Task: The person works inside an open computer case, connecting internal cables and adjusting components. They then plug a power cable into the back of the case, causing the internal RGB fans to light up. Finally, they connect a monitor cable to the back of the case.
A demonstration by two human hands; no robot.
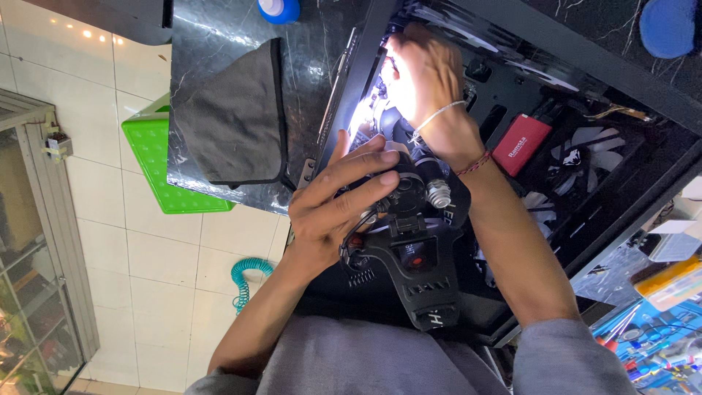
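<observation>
My left hand [340, 197] is shut on a black headlamp [413, 219], whose lit head throws a bright white beam into an open black computer case [585, 183]. My right hand [420, 77] reaches into the case at its upper left edge. Its fingers are curled in the glare against parts there, and what they touch is washed out. Thread bracelets circle that wrist. The headlamp's strap mount [428, 292] hangs down toward my grey sleeves.
A red flat drive [521, 144] and fans [578, 157] sit inside the case. A grey cloth [238, 117] lies on the black marble top, beside a green plastic crate [157, 161]. A teal coiled hose [247, 276] lies on the tiles. Tools [658, 344] crowd the lower right.
</observation>
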